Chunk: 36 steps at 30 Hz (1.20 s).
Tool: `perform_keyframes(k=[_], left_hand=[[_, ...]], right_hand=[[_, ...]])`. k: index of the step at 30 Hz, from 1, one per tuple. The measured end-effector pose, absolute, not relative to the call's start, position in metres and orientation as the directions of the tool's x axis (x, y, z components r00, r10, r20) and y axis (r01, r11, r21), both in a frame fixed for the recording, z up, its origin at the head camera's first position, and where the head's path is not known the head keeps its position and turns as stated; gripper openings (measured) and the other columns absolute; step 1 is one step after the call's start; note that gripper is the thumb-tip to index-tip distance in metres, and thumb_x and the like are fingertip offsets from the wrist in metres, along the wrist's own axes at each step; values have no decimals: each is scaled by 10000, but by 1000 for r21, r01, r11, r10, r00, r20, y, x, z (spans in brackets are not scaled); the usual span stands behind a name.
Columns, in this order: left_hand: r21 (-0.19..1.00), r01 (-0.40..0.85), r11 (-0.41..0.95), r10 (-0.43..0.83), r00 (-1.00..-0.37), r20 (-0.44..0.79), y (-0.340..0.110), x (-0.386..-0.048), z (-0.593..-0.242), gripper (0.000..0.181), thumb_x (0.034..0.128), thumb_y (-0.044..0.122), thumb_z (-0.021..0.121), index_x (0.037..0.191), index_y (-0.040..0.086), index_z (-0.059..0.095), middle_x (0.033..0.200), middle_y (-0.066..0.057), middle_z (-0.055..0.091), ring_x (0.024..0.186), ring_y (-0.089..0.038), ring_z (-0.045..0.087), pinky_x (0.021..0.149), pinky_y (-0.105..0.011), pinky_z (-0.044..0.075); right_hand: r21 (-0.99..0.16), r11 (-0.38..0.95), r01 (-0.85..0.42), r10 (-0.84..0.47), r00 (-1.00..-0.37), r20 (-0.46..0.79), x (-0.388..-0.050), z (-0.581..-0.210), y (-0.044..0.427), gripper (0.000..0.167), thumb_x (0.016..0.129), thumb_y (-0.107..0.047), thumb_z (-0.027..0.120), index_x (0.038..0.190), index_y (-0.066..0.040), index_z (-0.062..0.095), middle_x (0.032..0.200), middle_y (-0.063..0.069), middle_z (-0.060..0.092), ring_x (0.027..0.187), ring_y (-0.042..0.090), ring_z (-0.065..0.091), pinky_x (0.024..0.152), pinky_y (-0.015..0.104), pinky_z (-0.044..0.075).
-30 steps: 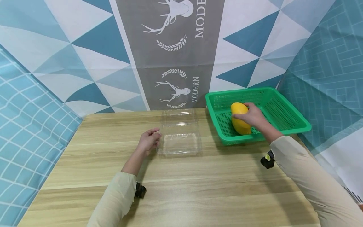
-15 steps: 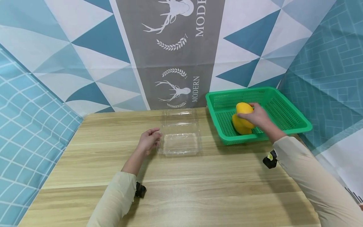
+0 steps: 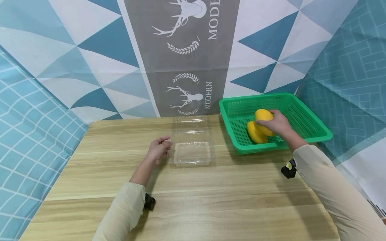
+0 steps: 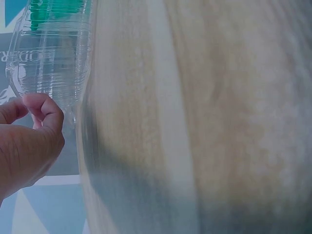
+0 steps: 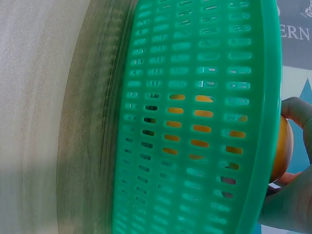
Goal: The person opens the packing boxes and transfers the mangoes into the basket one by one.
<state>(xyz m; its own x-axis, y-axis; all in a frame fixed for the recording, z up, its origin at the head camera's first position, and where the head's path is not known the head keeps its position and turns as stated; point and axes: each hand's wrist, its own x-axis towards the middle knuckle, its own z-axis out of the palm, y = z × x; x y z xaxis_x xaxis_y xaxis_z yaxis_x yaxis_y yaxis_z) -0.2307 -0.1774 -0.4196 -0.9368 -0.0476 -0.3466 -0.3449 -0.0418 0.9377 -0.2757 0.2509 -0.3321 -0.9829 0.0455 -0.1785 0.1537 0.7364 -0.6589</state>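
My right hand [image 3: 278, 124] grips a yellow mango [image 3: 264, 115] inside the green basket [image 3: 236, 144]. A second mango [image 3: 255, 134] lies on the basket floor, just left of and below the held one. In the right wrist view the basket wall [image 5: 195, 63] hides most of the fruit; yellow shows through its slots. Left of the basket, an open clear plastic clamshell container [image 3: 193, 154] lies flat on the table. Thumb and index finger of my left hand [image 3: 158, 149] pinch its left edge, as the left wrist view also shows.
The wooden table [image 3: 193, 201] ends against a patterned backdrop [image 3: 187, 67] at the back. A blue tiled sheet [image 3: 30, 140] borders it on the left, and another blue sheet [image 3: 352, 90] stands beside the basket on the right.
The right hand has shifted a little to the right with its mango, so the second mango beneath has come into view. Left hand and container stay where they were.
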Motion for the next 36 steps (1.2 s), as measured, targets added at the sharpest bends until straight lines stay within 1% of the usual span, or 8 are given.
perform_keyframes(k=[7, 15, 24, 27, 31, 36], left_hand=[[937, -347, -43, -46, -936, -348, -177, -229, -417, 464, 939, 70, 514, 1382, 26, 385, 941, -11, 488, 709, -76, 466, 553, -147, 432], [939, -343, -38, -48, -938, -344, -177, -229, -417, 463, 938, 67, 512, 1381, 20, 385, 951, -19, 492, 711, -72, 465, 552, -147, 430], [934, -353, -51, -38, -934, -355, -180, -231, -420, 470, 941, 76, 511, 1390, 24, 378, 991, -36, 495, 719, -81, 467, 559, -167, 437], [935, -350, -57, -36, -935, -352, -180, -232, -421, 475, 940, 72, 511, 1392, 16, 373, 998, -40, 493, 724, -82, 465, 558, -166, 437], [937, -345, -62, -42, -937, -347, -180, -232, -422, 470, 935, 62, 517, 1383, 13, 384, 985, -38, 493, 722, -83, 466, 556, -158, 436], [941, -335, -47, -54, -940, -338, -180, -231, -421, 461, 934, 75, 522, 1374, 22, 399, 940, -10, 492, 696, -68, 465, 547, -151, 432]], right_hand=[[-654, 739, 161, 47, -981, -188, -275, -334, 256, 990, 852, -518, 586, 1478, 27, 47, 1350, 360, 312, 1131, 449, 441, 770, 458, 514], [-655, 734, 177, 62, -979, -195, -278, -338, 261, 992, 850, -516, 591, 1473, 41, 55, 1341, 363, 311, 1124, 446, 440, 768, 450, 516], [-653, 731, 197, 90, -977, -194, -281, -345, 268, 983, 843, -514, 594, 1474, 32, 76, 1341, 352, 323, 1102, 434, 445, 736, 421, 507], [-652, 733, 197, 91, -977, -193, -282, -346, 269, 982, 844, -513, 591, 1474, 33, 73, 1342, 352, 321, 1106, 436, 440, 744, 431, 502], [-646, 737, 200, 92, -976, -197, -282, -347, 271, 980, 850, -508, 588, 1472, 43, 68, 1345, 359, 308, 1112, 441, 430, 764, 454, 497], [-640, 739, 211, 98, -973, -207, -280, -347, 272, 970, 858, -496, 586, 1467, 54, 68, 1338, 368, 302, 1101, 442, 426, 755, 450, 492]])
